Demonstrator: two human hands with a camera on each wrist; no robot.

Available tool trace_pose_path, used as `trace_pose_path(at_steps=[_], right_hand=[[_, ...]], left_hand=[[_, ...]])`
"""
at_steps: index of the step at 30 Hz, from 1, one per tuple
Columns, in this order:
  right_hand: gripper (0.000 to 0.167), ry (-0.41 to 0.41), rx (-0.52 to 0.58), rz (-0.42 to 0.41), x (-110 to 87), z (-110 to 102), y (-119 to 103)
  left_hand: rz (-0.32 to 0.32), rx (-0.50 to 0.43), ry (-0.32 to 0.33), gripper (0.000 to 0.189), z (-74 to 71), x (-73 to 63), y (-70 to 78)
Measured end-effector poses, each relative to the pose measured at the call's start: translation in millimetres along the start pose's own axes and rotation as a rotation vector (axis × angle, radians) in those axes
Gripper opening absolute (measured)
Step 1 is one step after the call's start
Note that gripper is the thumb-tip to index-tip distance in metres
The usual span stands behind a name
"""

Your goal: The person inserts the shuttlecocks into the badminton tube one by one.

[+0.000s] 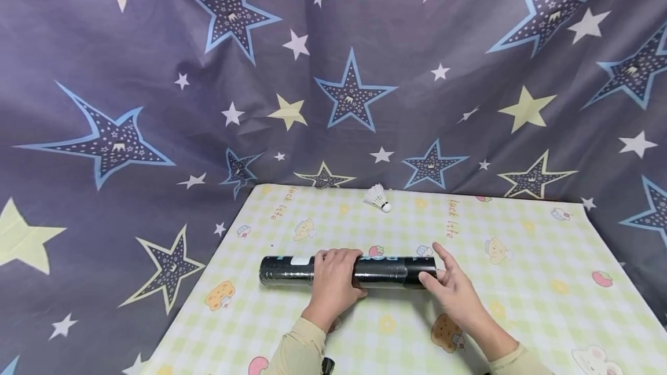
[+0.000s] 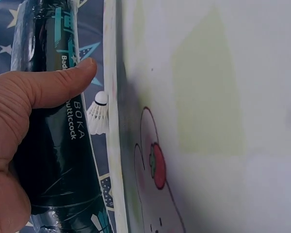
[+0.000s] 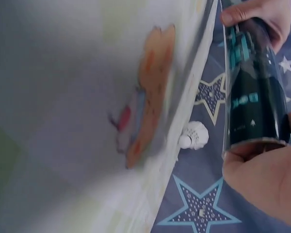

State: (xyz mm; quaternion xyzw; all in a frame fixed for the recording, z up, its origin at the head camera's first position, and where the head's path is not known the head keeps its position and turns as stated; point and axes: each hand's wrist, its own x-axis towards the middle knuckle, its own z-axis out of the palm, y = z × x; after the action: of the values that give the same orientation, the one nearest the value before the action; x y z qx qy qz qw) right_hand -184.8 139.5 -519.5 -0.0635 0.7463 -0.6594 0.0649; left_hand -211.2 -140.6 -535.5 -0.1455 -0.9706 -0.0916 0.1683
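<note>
A black shuttlecock tube (image 1: 385, 272) with teal and white lettering lies crosswise, close over the table. My left hand (image 1: 336, 279) grips it around the middle, and in the left wrist view the thumb (image 2: 68, 82) lies across the printed side. At the tube's right end is my right hand (image 1: 455, 291), its thumb at the rim and its index finger stretched out past the end. The right wrist view shows the round rim (image 3: 259, 141) of that end with the thumb against it. Behind the tube, a white feathered shuttlecock (image 1: 377, 198) lies on its side.
The table (image 1: 531, 288) wears a pale green checked cloth with cartoon prints. A purple-grey curtain (image 1: 365, 149) with stars hangs close behind its far edge. Beside the left sleeve, a small black object (image 1: 327, 366) shows at the bottom of the head view.
</note>
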Motion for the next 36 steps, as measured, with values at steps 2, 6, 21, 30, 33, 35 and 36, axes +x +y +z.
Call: trace_pose_path(at_steps=[2,6,21,30,33,35,36], right_hand=[[0.074,0.047,-0.067,0.001,4.9,-2.7,-2.6],[0.052,0.189,-0.203,0.003,27.5,-16.8,-6.9],[0.053,-0.316,-0.986,-0.286,168.5,3.2,-16.8],[0.061,-0.287,-1.214,-0.331,212.9,32.2,-38.8],[0.057,-0.305,-1.272,-0.301,224.0,35.0,-42.3],[0.054,-0.322,-1.294,-0.264,229.5,37.1,-42.6],[0.054,-0.332,-1.306,-0.255,231.4,38.6,-42.3]], left_hand=[[0.003,-0.001,-0.003,0.086,-1.4,-0.2,-2.8],[0.006,-0.008,-0.007,0.086,-4.6,-0.9,-7.7],[0.058,0.047,-0.028,0.087,-4.8,-13.2,-16.9],[0.086,0.064,-0.010,0.088,-3.0,-16.5,-13.0],[0.092,0.067,-0.016,0.088,-2.3,-16.3,-11.1],[0.104,0.070,-0.017,0.087,-2.6,-16.2,-10.0],[0.107,0.071,-0.017,0.087,-2.7,-16.4,-10.0]])
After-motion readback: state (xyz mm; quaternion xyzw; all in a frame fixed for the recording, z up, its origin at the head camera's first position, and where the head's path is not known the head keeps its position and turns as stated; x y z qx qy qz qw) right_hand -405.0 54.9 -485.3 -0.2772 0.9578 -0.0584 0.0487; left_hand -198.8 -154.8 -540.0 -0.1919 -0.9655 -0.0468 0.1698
